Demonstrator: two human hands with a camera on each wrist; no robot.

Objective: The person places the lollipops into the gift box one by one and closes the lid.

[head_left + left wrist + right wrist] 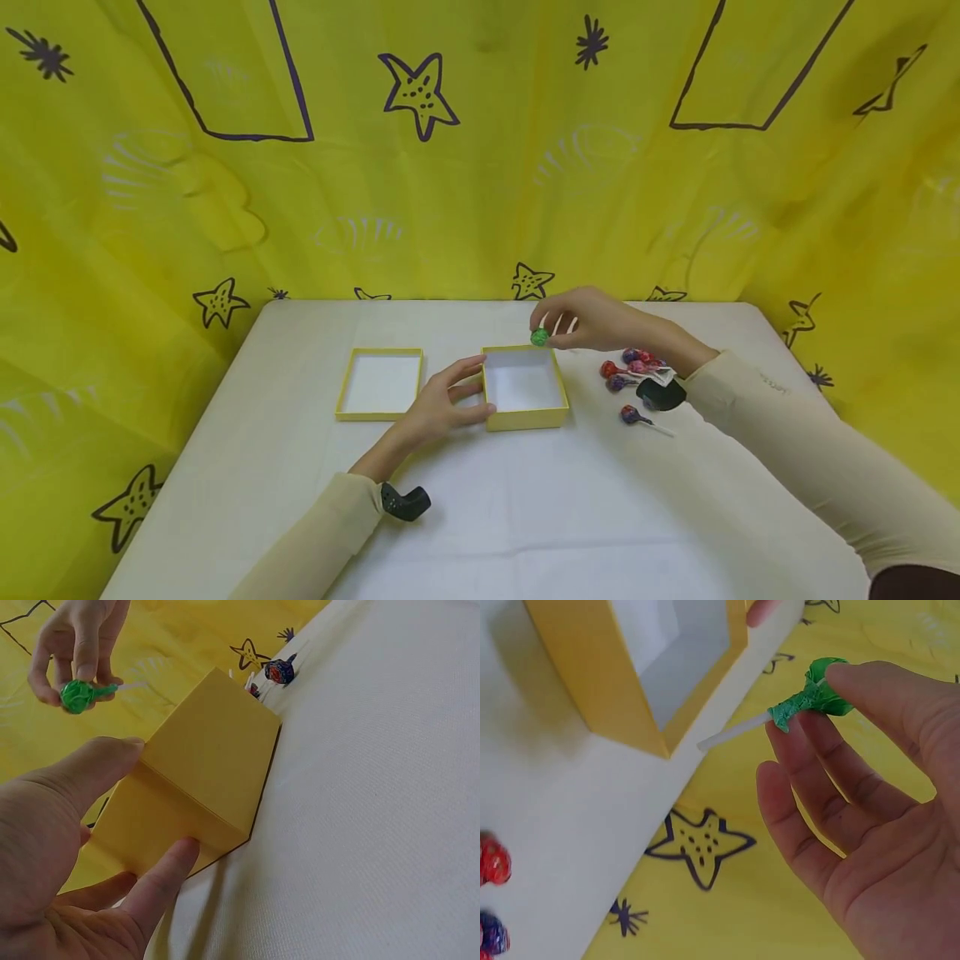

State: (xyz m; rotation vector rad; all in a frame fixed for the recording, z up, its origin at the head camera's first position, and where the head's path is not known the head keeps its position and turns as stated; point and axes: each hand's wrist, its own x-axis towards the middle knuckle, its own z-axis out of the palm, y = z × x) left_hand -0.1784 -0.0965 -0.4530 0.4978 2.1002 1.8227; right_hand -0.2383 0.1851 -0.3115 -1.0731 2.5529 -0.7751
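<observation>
My right hand (592, 321) pinches a green-wrapped lollipop (539, 337) between thumb and fingers, above the far right corner of an open yellow box (528, 419). In the right wrist view, the white stick (735, 733) points away from the fingers toward the box. The box has a white inside with nothing lying in it. My left hand (442, 398) rests against the box's left side, thumb by the near corner, the other fingers spread along that wall. The left wrist view shows those fingertips on the yellow cardboard.
A shallow yellow-rimmed lid (384, 415) lies left of the box, white inside up. Several wrapped lollipops (637, 362) are heaped at the right, below my right forearm. One single lollipop (632, 415) lies nearer. A yellow patterned curtain (480, 208) hangs behind the white-covered table (525, 508).
</observation>
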